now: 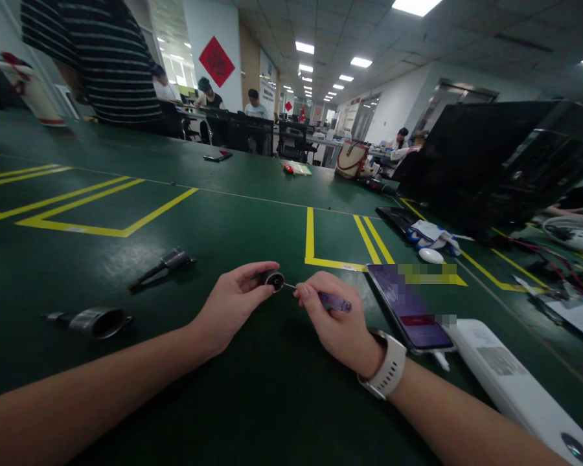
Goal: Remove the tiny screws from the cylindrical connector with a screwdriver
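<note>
Between the thumb and fingers of my left hand (230, 304) is a small round dark metal part (274, 279), its open face turned toward me. My right hand (334, 317) grips a screwdriver (337, 302) with a purple handle. Its thin shaft points left, and the tip reaches the rim of the round part; whether it sits inside a screw I cannot tell. Left of my hands, a dark metal tool piece with a long shaft (162, 267) lies on the green table (252, 414). Nearer to me rests a cup-shaped metal piece (97, 322) with a narrow stem.
Right of my hands lie a phone (405, 310), a long white device (515, 382), a white mouse-like object (431, 256) and a blue-white cloth (432, 234). A large black monitor (476, 162) stands behind them. Across the table is a person in a striped shirt (102, 58).
</note>
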The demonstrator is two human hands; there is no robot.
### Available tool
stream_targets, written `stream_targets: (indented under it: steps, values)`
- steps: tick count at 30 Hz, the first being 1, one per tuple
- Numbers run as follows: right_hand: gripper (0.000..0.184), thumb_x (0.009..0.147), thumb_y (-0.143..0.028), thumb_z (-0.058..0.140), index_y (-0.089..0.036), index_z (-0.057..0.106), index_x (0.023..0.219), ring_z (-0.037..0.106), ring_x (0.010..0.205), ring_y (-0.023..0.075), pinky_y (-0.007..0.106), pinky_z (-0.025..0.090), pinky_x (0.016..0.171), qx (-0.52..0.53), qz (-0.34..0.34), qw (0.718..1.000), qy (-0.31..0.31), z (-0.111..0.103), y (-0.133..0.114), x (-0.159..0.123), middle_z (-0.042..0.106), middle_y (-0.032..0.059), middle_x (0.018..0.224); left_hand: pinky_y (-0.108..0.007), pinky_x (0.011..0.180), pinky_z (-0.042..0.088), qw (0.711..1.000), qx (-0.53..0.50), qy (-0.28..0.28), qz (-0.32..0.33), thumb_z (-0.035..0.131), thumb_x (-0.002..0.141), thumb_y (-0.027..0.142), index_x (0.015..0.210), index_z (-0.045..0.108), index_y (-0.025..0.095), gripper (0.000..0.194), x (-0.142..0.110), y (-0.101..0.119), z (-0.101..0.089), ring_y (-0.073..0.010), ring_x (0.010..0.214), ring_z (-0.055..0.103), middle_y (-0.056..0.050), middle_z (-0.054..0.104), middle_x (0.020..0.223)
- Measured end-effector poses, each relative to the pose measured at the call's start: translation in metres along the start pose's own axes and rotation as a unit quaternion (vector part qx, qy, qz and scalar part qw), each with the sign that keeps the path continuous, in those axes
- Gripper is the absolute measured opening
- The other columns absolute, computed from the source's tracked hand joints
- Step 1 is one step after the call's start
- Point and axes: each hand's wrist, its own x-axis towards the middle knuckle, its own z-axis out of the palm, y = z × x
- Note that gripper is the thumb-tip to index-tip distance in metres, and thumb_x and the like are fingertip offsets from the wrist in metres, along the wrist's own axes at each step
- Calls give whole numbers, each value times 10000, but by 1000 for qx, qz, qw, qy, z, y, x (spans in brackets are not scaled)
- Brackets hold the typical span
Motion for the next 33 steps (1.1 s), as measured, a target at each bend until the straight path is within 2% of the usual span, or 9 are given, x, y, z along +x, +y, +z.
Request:
stream_targets:
  steps: [7, 14, 21, 33]
  values:
    - [163, 882, -224, 467, -187, 572, 763, 530, 678, 149, 307, 436, 658, -45, -47, 997, -49, 3, -1, -2, 572, 21, 706, -361, 884, 499, 1000, -4, 7, 11, 648, 664, 208, 974, 623, 151, 316, 0, 0, 0, -205, 949, 642, -58, 691, 1010]
    - [128, 863, -184, 492, -173, 577, 768, 536, 673, 151, 309, 437, 647, -50, -107, 992, -39, 6, 2, -5, 600, 33, 700, -318, 827, 513, 1000, -19, 21, -14, 638, 656, 199, 939, 646, 140, 290, -3, 4, 2, -193, 869, 664, -54, 712, 924]
    - [114, 866, -190, 496, -170, 573, 786, 534, 679, 149, 307, 438, 645, -70, -107, 990, -54, 5, 0, -6, 602, 36, 722, -320, 836, 511, 999, -26, 20, -13, 651, 655, 193, 946, 651, 147, 294, -2, 3, 1, -195, 884, 663, -53, 715, 941]
    - [129, 857, -176, 510, -126, 581, 762, 531, 670, 149, 298, 431, 634, -118, -154, 979, -66, 5, -2, -6, 607, 61, 717, -338, 853, 505, 1000, -19, 6, -5, 652, 667, 200, 985, 647, 142, 323, -2, 1, 0, -205, 910, 658, -59, 712, 972]
